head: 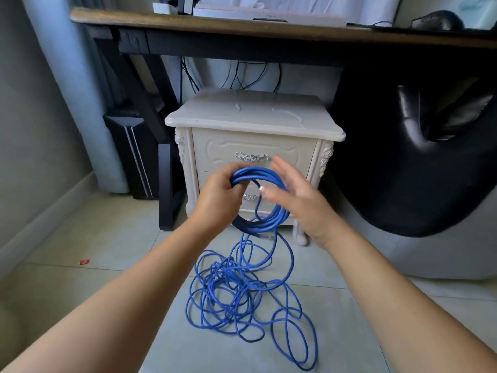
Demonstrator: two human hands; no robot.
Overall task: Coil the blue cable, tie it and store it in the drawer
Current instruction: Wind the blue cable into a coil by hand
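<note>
Fig.: coiling approx. one-third done. L hand (217, 203) grip clamped on finished loops of blue cable (255, 173), centre; R hand (298, 200) grip apart, fingers straight. Rest lies tangled on near floor (107, 238). Tying & storing left; far drawer (252, 146) closed.

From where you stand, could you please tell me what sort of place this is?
Probably a home office or bedroom corner: a wooden desk carrying a keyboard, with a cream nightstand standing on the tiled floor in front of it.

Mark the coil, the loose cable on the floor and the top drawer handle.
coil (258, 173), head view, top loops.
loose cable (224, 278), head view, middle of the tangle.
drawer handle (252, 157), head view, its centre.
</note>
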